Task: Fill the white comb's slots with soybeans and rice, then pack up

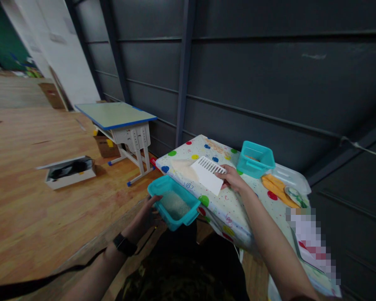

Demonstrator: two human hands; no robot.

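Observation:
My left hand (pixel 151 210) grips the left side of a teal plastic container (pixel 192 215), held below the front edge of the table. Pale fine grains (pixel 174 205), perhaps rice, lie in its bottom. My right hand (pixel 232 177) is closed on a white slotted card (pixel 208 179), which has a row of slots along its far edge. The card rests on or just over the spotted tablecloth (pixel 188 150); I cannot tell which. Beside the card is a thin spread of pale beige material (pixel 181 167). Farther back, small orange-tan grains (pixel 217 147) are scattered on the cloth.
A second teal container (pixel 257 156) stands at the table's back right, near a clear lid (pixel 293 177), an orange cloth (pixel 277 188) and a round clear packet (pixel 296 195). Left are a school desk (pixel 117 115) and an open white box (pixel 70 177). A dark panel wall (pixel 269 75) rises behind.

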